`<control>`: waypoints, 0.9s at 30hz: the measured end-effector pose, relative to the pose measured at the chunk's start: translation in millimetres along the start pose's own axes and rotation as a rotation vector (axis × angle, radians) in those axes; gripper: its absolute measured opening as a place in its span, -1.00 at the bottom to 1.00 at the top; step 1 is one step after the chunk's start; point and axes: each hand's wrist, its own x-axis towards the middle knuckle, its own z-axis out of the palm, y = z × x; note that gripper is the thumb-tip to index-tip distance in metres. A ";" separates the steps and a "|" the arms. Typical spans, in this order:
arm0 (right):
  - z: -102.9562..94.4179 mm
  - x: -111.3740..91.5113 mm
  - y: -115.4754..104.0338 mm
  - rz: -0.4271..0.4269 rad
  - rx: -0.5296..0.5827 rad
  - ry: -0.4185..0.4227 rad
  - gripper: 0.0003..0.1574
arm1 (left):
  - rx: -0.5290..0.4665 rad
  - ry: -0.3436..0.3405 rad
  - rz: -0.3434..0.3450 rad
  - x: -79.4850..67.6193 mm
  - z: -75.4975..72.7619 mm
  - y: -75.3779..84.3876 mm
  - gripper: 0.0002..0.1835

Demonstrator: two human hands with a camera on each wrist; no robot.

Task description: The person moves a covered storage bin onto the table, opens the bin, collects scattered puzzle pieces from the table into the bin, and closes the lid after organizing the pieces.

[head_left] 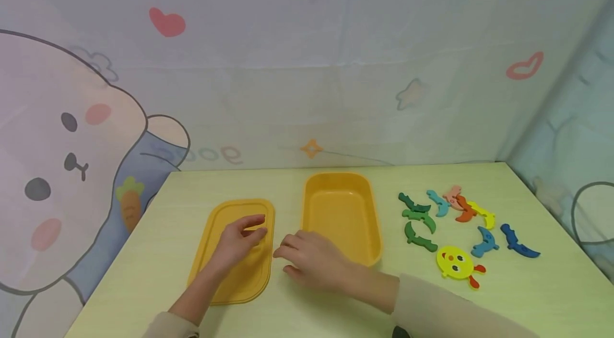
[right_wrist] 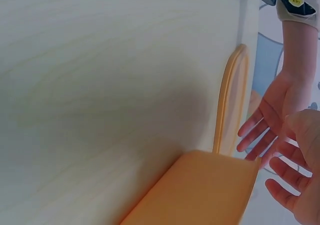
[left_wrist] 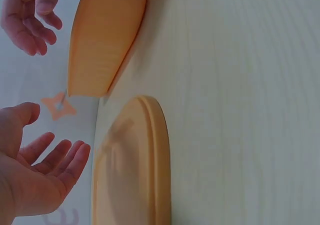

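My left hand point(head_left: 238, 242) hovers above a flat yellow lid point(head_left: 230, 287) with rounded corners; its fingers are loosely bent and hold nothing, as the left wrist view also shows. The right hand point(head_left: 314, 260) is over the near left edge of a deep yellow box point(head_left: 340, 210), fingers relaxed and nothing in them. In the right wrist view the box's outer wall point(right_wrist: 200, 190) lies below that hand. Both hands are apart, with a narrow strip of table between lid and box.
To the right of the box lie several colored curved pieces, among them a dark blue one point(head_left: 519, 242), a green one point(head_left: 419, 236) and an orange one point(head_left: 465, 210). A yellow smiling face piece point(head_left: 454, 263) with red antennae lies nearest. A printed curtain point(head_left: 345, 61) hangs behind the table.
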 end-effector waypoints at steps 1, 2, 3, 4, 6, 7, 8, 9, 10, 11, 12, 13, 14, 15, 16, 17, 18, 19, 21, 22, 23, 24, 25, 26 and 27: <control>-1.8 -2.2 1.9 -0.003 -0.001 0.002 -0.69 | -0.013 -0.010 0.002 1.2 2.4 0.9 -0.53; -3.6 -4.5 3.9 -0.007 0.000 0.003 -0.69 | -0.022 -0.016 0.006 2.3 4.8 2.1 -0.52; -4.5 -7.4 6.2 -0.006 0.001 0.004 -0.68 | -0.031 -0.025 0.007 3.9 7.1 2.5 -0.51; -5.9 -10.2 8.5 -0.009 -0.003 0.007 -0.68 | -0.042 -0.033 0.009 5.2 9.4 3.3 -0.50; -7.8 -15.6 13.5 -0.012 -0.006 0.019 -0.68 | -0.062 -0.042 0.011 7.2 13.7 4.4 -0.48; -9.0 -18.2 15.8 -0.011 -0.006 0.023 -0.68 | -0.071 -0.042 0.011 7.8 15.8 5.2 -0.48; -10.0 -20.8 18.1 -0.008 -0.009 0.025 -0.68 | -0.075 -0.042 0.010 8.5 17.9 5.6 -0.48; -10.7 -23.4 20.5 -0.002 -0.010 0.025 -0.68 | -0.081 -0.044 0.006 9.1 20.1 6.1 -0.47; -11.8 -25.6 22.7 0.005 -0.010 0.021 -0.69 | -0.083 -0.042 0.003 9.6 22.2 6.7 -0.47; -12.9 -27.7 24.8 0.012 -0.006 0.013 -0.69 | -0.084 -0.041 0.000 10.1 24.4 6.9 -0.46; -14.1 -29.8 26.8 0.019 0.000 0.005 -0.69 | -0.086 -0.043 -0.006 10.7 26.6 7.2 -0.46; -15.5 -32.2 28.8 0.031 0.006 -0.009 -0.69 | -0.085 -0.046 -0.010 11.4 28.9 7.6 -0.46; -17.2 -34.5 30.7 0.042 0.013 -0.021 -0.69 | -0.088 -0.053 -0.014 12.2 31.3 7.7 -0.45; -18.9 -37.0 32.4 0.053 0.021 -0.032 -0.69 | -0.093 -0.061 -0.017 13.0 33.6 7.8 -0.44; -20.8 -39.4 34.0 0.063 0.027 -0.043 -0.69 | -0.097 -0.069 -0.019 13.7 36.0 8.0 -0.44; -22.4 -41.7 35.6 0.070 0.035 -0.052 -0.69 | -0.101 -0.077 -0.022 14.4 38.3 8.2 -0.43; -24.1 -43.9 37.1 0.078 0.044 -0.057 -0.69 | -0.105 -0.086 -0.025 15.0 40.5 8.6 -0.43; -25.4 -46.0 38.5 0.088 0.047 -0.064 -0.68 | -0.110 -0.094 -0.025 15.6 42.6 9.2 -0.43; -27.6 -49.9 41.2 0.102 0.051 -0.075 -0.68 | -0.117 -0.112 -0.025 16.4 46.4 10.8 -0.42; -28.3 -51.6 42.7 0.110 0.054 -0.080 -0.67 | -0.120 -0.121 -0.025 16.7 48.3 11.8 -0.42; -28.9 -53.3 44.2 0.119 0.056 -0.085 -0.67 | -0.124 -0.129 -0.025 17.1 49.9 12.9 -0.41; -29.5 -54.8 45.6 0.129 0.055 -0.088 -0.66 | -0.128 -0.140 -0.022 17.5 51.4 13.8 -0.41; -29.9 -56.4 47.3 0.138 0.051 -0.091 -0.66 | -0.132 -0.149 -0.021 17.9 53.1 14.7 -0.41; -30.7 -57.9 48.9 0.145 0.050 -0.090 -0.65 | -0.137 -0.158 -0.019 18.3 54.6 15.6 -0.41; -31.5 -59.1 50.7 0.153 0.044 -0.089 -0.65 | -0.144 -0.167 -0.015 18.5 56.1 16.4 -0.41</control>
